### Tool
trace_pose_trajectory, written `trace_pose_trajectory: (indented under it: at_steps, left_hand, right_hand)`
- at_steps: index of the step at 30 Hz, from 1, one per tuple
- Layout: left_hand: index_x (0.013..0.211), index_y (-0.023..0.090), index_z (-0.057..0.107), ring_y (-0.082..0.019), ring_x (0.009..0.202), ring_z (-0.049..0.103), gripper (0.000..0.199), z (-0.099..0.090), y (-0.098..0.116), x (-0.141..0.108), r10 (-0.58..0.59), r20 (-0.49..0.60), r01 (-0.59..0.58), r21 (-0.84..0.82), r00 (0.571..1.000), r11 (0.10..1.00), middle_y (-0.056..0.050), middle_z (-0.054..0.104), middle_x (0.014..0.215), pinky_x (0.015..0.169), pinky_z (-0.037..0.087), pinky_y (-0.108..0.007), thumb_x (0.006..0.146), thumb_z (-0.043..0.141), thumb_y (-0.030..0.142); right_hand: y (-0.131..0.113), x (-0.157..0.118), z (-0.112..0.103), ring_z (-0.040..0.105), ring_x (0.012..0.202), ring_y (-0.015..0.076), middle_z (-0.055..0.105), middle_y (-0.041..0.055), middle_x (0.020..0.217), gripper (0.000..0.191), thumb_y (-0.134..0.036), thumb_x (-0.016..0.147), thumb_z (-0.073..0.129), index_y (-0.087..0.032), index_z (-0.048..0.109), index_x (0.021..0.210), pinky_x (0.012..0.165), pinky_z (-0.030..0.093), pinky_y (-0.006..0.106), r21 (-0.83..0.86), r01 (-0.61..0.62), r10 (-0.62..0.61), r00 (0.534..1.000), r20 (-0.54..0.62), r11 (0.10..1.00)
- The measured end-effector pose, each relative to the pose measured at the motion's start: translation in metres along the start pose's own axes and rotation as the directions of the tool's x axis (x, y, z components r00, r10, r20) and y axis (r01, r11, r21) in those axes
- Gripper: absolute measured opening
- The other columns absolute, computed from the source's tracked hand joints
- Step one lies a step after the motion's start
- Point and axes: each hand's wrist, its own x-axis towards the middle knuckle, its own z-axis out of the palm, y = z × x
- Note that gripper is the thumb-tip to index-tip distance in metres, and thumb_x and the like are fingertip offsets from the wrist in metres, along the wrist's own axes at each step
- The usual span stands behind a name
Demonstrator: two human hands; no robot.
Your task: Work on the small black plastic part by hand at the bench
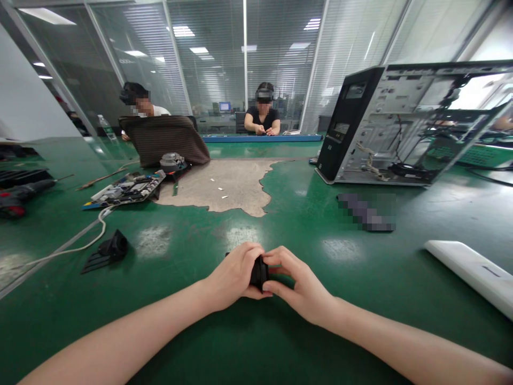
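Between my two hands, just above the green table, is a small black plastic part (258,271), mostly covered by my fingers so its kind does not show. My left hand (237,270) wraps around it from the left, fingers closed over its top. From the right, my right hand (292,278) pinches its edge, thumb at the lower corner and fingertips at the upper one. A bit of black sticks out behind the left hand. To the left lies a black plastic piece with a round housing and slatted fins (114,246).
An open computer case (360,128) stands at the right, near a pixelated phone-like object (364,213) and a white slab (473,270). A circuit board (128,190), a white cable (100,230) and a drill-like tool (24,195) lie left. Two people sit across the table.
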Motion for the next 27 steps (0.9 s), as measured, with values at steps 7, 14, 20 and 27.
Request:
trace_pose_trajectory:
  at_steps: [7,14,20,27]
  left_hand:
    - [0.114,0.017,0.03,-0.026,0.095,0.053,0.071,0.0017,-0.0021,0.0006,-0.01,-0.005,0.01,-0.018,1.0,1.0,-0.011,0.047,0.104,0.081,0.049,-0.043,0.062,0.073,0.037]
    - [0.115,0.018,0.029,-0.025,0.097,0.052,0.067,0.0029,-0.0038,-0.0009,-0.013,-0.012,0.012,-0.027,1.0,1.0,-0.011,0.047,0.105,0.082,0.048,-0.044,0.065,0.069,0.04]
    - [0.113,0.018,0.031,-0.024,0.094,0.053,0.062,0.0013,-0.0026,-0.0002,-0.025,-0.013,0.025,-0.028,1.0,0.999,-0.01,0.048,0.103,0.08,0.049,-0.042,0.066,0.068,0.034]
    - [0.114,0.018,0.031,-0.025,0.095,0.053,0.066,0.0035,-0.0049,-0.0014,-0.007,-0.018,0.007,-0.031,1.0,1.0,-0.011,0.049,0.104,0.08,0.048,-0.044,0.064,0.069,0.038]
  right_hand:
    - [0.0065,0.0088,0.0009,0.056,0.087,0.0163,0.052,0.0019,0.087,0.012,-0.023,0.079,0.056,-0.019,0.049,0.088,0.081,0.049,0.035,0.196,-0.137,0.148,0.988,-0.041,0.971]
    - [0.0045,0.0047,-0.0006,0.055,0.089,0.0159,0.052,0.0036,0.092,0.013,-0.018,0.083,0.05,-0.019,0.046,0.095,0.082,0.049,0.035,0.139,-0.135,0.123,0.988,0.093,0.981]
    - [0.0037,0.0013,-0.0019,0.053,0.09,0.0162,0.048,0.0044,0.096,0.019,-0.014,0.081,0.053,-0.019,0.048,0.098,0.081,0.049,0.034,-0.05,0.0,0.004,0.997,0.076,0.999]
    - [0.0061,0.0058,0.0012,0.057,0.085,0.0151,0.052,0.0028,0.092,0.018,-0.015,0.083,0.051,-0.019,0.042,0.098,0.078,0.051,0.033,0.015,-0.073,0.072,0.996,0.057,0.997]
